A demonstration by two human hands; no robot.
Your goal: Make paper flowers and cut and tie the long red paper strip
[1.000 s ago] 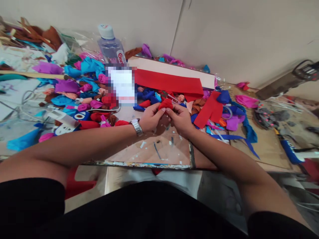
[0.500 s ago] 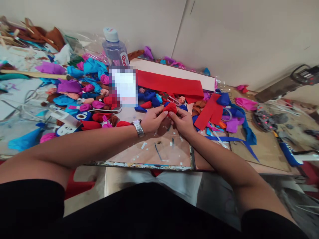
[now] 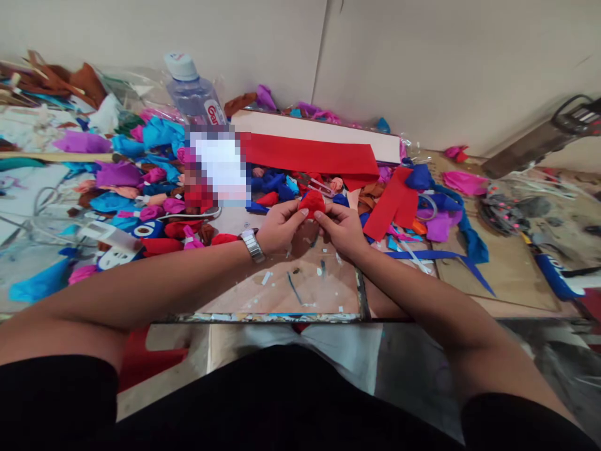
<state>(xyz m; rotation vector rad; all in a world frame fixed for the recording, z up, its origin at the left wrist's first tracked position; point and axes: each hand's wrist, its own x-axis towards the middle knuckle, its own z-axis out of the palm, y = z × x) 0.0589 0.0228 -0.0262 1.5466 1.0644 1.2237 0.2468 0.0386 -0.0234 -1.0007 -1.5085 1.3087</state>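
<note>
Between my two hands is a small piece of red crepe paper, held just above the worktable. My left hand, with a metal watch on its wrist, pinches the piece's left side between thumb and fingers. From the right, my right hand pinches its other side, thumb toward me. Behind the hands lies a long red crepe strip. A shorter folded red strip rests to the right of my right hand. Near the fingertips, a pair of tweezers or small scissors lies on the scraps.
Rolled paper flowers and scraps in several colours heap up on the left. A clear bottle stands behind them. At the right are a blue paper ribbon, a dark cylindrical tool and a blue-handled tool. A wall rises behind.
The red piece has been turned, and now shows a rounder, flatter face between the fingertips. Both hands keep their pinch. The camera view has shifted slightly.
</note>
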